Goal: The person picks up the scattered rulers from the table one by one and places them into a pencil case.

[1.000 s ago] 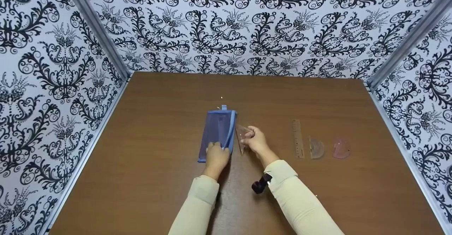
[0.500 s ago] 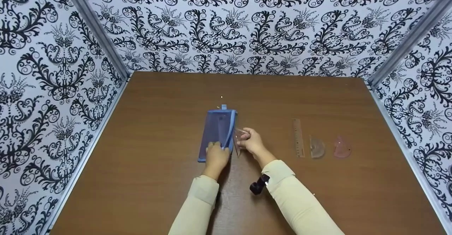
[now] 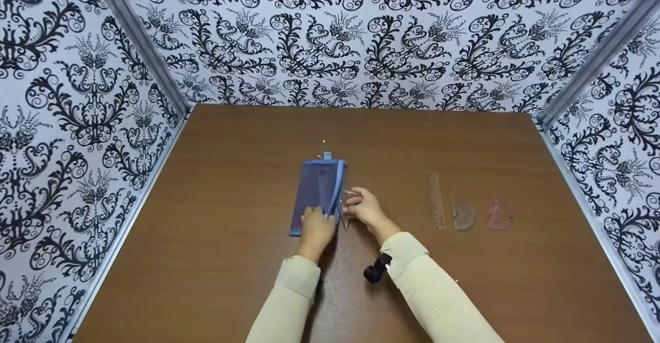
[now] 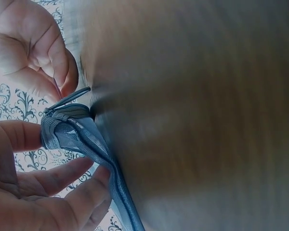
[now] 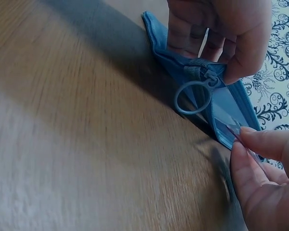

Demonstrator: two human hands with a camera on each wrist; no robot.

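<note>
A blue mesh zip pouch [image 3: 311, 188] lies on the table, its zipped side parted toward the right. My left hand [image 3: 316, 229] grips its near end between thumb and fingers, as the left wrist view also shows. Between thumb and fingertips my right hand [image 3: 365, 209] pinches a clear set square [image 3: 345, 220], held upright on edge. In the right wrist view the leading edge of the set square [image 5: 237, 136] is within the pouch's opening. A round ring pull [image 5: 177, 98] hangs from the zip beside the left thumb. The right fingers hide part of the set square.
To the right on the brown table [image 3: 232, 281] lie a clear ruler [image 3: 435, 201], a clear protractor [image 3: 463, 215] and a pink protractor [image 3: 499, 215]. Patterned walls [image 3: 330, 38] close off the back and both sides. A black wrist camera [image 3: 377, 269] sticks out from the right sleeve.
My right hand has moved left with the set square, from beside the pouch to its opening. The left hand has kept its grip on the pouch in the same place.
</note>
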